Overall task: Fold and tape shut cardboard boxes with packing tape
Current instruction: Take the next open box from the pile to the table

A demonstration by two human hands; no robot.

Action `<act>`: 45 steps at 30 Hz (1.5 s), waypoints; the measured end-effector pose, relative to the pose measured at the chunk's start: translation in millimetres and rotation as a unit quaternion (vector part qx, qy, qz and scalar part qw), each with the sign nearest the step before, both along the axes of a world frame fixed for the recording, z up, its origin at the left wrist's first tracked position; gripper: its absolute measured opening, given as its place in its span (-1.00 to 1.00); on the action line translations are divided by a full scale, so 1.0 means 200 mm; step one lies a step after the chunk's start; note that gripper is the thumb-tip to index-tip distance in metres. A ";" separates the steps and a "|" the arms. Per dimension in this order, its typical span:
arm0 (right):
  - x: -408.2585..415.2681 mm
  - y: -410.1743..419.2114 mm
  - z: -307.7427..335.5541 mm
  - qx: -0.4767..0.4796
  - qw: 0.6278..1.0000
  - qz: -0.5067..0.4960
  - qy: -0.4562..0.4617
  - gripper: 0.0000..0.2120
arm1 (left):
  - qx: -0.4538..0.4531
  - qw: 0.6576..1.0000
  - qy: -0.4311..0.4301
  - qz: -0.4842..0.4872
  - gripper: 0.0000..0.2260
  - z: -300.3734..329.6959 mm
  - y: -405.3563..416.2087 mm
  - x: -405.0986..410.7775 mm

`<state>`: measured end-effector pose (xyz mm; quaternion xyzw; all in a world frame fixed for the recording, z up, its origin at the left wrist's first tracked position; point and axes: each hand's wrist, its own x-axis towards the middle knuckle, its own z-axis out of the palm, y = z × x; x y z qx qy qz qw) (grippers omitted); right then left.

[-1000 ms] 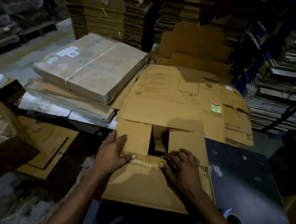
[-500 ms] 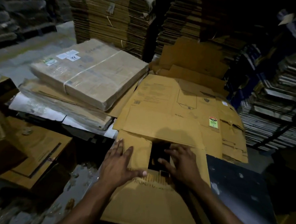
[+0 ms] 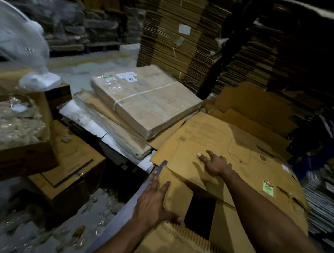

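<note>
Flattened cardboard box (image 3: 215,148) lies ahead on the stack; right hand (image 3: 215,164), fingers spread, reaches over it and is nearer, left hand (image 3: 154,201) pressed flat on the near flap (image 3: 177,200).

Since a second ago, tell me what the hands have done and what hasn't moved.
The right hand left the box flap near the body and reached forward, fingers spread, onto the flattened cardboard sheet. The left hand slid to the flap's left edge, lying flat. The strapped bundle stayed put.

Bare forearms and hands, sleeveless
</note>
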<state>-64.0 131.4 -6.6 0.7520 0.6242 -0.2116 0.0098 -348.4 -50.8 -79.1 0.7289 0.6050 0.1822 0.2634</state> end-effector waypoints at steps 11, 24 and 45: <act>-0.07 -0.43 0.30 0.249 0.964 0.062 -0.074 -0.20 | -0.007 1.000 -0.020 0.006 0.33 -0.06 0.03 0.00; -0.21 -1.42 -0.01 0.293 0.950 0.107 -0.030 -0.46 | 0.030 0.957 -0.275 0.089 -0.16 0.09 -0.07 -0.02; 0.18 -1.72 -0.19 0.122 0.991 -0.029 -0.043 -0.23 | 0.126 0.975 0.160 -0.086 -0.53 0.09 -0.12 0.09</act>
